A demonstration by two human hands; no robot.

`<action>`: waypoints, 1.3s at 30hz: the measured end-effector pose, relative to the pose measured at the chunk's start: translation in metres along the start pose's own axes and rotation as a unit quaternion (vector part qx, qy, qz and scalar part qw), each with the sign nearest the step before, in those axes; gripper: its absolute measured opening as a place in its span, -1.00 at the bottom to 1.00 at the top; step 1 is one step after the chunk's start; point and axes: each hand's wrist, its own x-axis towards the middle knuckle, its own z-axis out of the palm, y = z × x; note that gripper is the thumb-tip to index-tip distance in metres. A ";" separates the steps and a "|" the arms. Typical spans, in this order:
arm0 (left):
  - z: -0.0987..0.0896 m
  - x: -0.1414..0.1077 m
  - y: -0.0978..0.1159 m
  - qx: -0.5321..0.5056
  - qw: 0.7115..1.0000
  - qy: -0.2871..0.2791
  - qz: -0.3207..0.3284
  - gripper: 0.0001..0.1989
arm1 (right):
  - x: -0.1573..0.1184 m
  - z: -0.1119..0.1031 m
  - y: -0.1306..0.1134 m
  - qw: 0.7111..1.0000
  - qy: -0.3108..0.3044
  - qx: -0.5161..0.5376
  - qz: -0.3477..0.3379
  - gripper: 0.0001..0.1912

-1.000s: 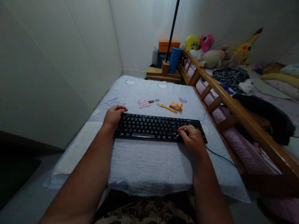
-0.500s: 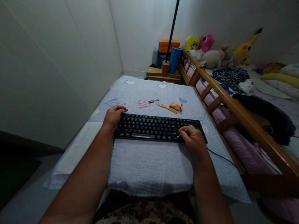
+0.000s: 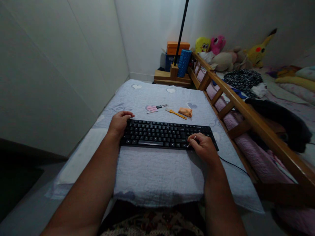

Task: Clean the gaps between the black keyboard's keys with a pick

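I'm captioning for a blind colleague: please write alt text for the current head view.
The right hand holds a cotton swab at the near edge of a black computer keyboard, while the left hand is at its left end. Beyond lie a yellow-handled brush and a small orange bundle.

The left forearm (image 3: 91, 177), lower left of the frame, is bare, thick near the bottom edge and narrower at the wrist. The right forearm (image 3: 218, 186), lower right, is bare too and tapers likewise. The left hand (image 3: 118, 123) and right hand (image 3: 203, 144) are ungloved. Bottom centre shows a garment (image 3: 152, 226), dark, with a mottled red and cream pattern, its details dim.
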 end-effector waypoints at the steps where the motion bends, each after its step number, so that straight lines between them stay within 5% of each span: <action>1: 0.000 0.001 -0.001 -0.003 1.000 0.000 0.002 -0.85 | 0.000 0.000 0.000 1.000 -0.001 0.001 0.000 -0.80; 39: 0.002 -0.003 0.005 0.004 1.000 0.002 -0.002 -0.85 | 0.001 0.010 -0.012 0.999 -0.017 0.023 -0.040 -0.82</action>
